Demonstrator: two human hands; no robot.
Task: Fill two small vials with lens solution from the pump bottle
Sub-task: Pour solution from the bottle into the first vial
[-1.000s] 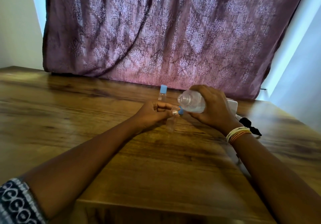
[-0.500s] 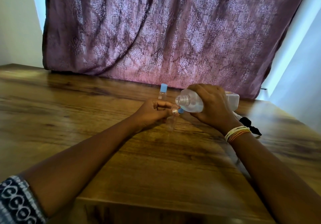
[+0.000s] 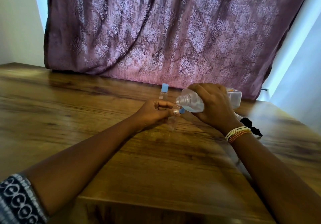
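Head view: two vials, one bottle, two hands over the table (image 3: 86,112).

Right hand (image 3: 214,105) grips the tilted, uncapped bottle (image 3: 190,101); left hand (image 3: 152,113) pinches one open vial (image 3: 172,122) mid-table. The second vial (image 3: 163,94), blue-capped, stands near the far edge.

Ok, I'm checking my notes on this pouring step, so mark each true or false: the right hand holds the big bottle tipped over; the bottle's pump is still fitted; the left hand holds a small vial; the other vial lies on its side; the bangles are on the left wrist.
1. True: the right hand grips the big bottle, tipped toward the left.
2. False: its threaded neck is bare and open.
3. True: the left hand holds a small vial.
4. False: the other vial stands upright, blue cap on.
5. False: the bangles are on the right wrist.
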